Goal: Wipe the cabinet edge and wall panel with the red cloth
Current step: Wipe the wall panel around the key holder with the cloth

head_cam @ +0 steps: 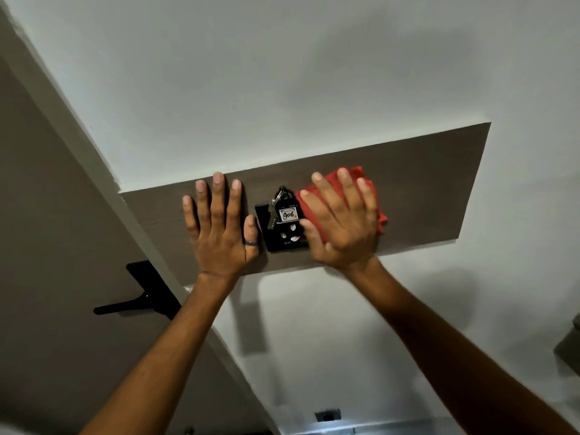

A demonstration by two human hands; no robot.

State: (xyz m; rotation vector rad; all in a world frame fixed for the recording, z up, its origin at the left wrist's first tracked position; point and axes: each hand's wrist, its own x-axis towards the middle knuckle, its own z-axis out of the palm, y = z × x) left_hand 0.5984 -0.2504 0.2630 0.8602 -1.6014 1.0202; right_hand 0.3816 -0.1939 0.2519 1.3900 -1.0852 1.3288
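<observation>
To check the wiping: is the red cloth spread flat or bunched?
Bunched: the red cloth shows folds, pressed under the flat right hand on the wall panel.

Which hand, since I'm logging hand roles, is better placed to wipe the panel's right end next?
Right: the right hand presses the red cloth flat on the wall panel; the left hand is bare.

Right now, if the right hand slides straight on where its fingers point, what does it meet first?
Looks free: ahead of the right hand, flat on the red cloth, is bare wall panel, then its top edge and white wall. The keys sit aside.
</observation>
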